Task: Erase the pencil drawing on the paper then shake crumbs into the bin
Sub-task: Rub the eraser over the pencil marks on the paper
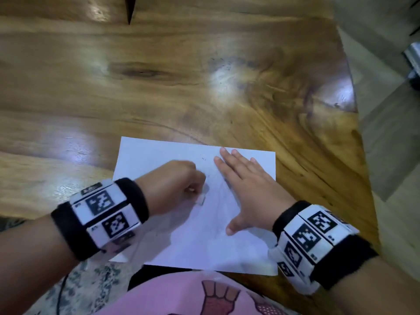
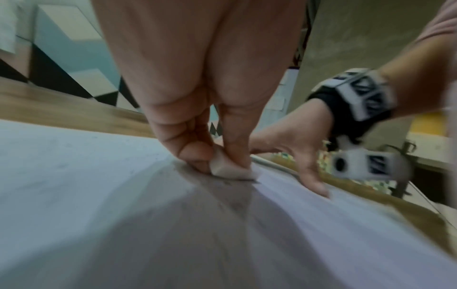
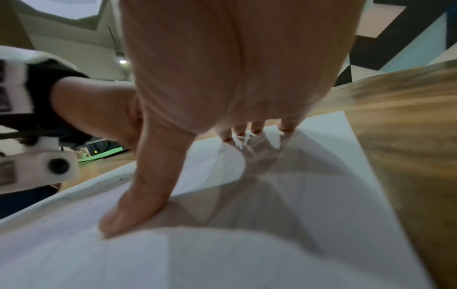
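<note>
A white sheet of paper [image 1: 159,155] lies on the wooden table near its front edge, with faint pencil lines [image 1: 219,196] at its middle. My left hand [image 1: 181,185] pinches a small white eraser [image 1: 201,200], also plain in the left wrist view as the eraser [image 2: 227,168] pressed onto the paper [image 2: 74,176]. My right hand [image 1: 247,189] lies flat on the sheet's right half with straight, spread fingers; in the right wrist view its thumb [image 3: 148,185] and fingertips [image 3: 257,127] press on the paper [image 3: 296,195]. A few dark crumbs [image 1: 203,158] lie near the sheet's far edge.
The wooden table [image 1: 159,76] stretches away beyond the paper, with dark specks [image 1: 221,67] at its far right. The table's right edge [image 1: 354,110] drops to a pale floor, where a metal object [image 1: 412,62] stands. No bin is in view.
</note>
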### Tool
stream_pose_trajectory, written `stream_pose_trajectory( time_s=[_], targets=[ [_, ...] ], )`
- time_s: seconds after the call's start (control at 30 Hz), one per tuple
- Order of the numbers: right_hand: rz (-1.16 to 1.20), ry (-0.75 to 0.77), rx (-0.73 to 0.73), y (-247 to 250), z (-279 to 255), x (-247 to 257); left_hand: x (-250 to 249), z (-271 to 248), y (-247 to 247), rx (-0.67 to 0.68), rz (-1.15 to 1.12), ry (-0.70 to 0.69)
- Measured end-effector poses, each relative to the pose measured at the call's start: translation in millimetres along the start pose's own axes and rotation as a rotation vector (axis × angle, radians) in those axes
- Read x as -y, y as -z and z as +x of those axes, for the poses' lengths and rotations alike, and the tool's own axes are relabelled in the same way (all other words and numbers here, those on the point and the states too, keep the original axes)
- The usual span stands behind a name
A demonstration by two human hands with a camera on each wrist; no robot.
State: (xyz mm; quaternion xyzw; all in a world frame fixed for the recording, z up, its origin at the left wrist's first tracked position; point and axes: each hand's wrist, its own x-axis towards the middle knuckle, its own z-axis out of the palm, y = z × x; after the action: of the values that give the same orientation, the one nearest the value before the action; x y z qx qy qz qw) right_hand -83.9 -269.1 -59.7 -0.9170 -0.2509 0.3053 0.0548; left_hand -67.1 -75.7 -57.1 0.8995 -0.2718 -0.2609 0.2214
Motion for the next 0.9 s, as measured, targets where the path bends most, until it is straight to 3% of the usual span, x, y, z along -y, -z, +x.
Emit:
stream_pose_trajectory(
  time_s=[0.17,0.53,0.73,0.9],
  targets=[
    [0.027,-0.027,-0.003,-1.4,0.6,1.4,-0.3,32.1,17.0,-0.181,-0.002,0.068],
    [0.06,-0.086,-0.023,4.5,4.9,-10.7,1.1,47.0,20.9,-0.275,-0.055,0.21],
    [0.092,-0.081,-0.038,1.9,5.5,-14.3,-7.2,61.9,23.4,-0.354,-0.039,0.164],
    [0.048,-0.102,0.021,0.7,5.5,-15.4,-9.8,21.3,3.9,-0.233,0.026,0.024]
  ],
)
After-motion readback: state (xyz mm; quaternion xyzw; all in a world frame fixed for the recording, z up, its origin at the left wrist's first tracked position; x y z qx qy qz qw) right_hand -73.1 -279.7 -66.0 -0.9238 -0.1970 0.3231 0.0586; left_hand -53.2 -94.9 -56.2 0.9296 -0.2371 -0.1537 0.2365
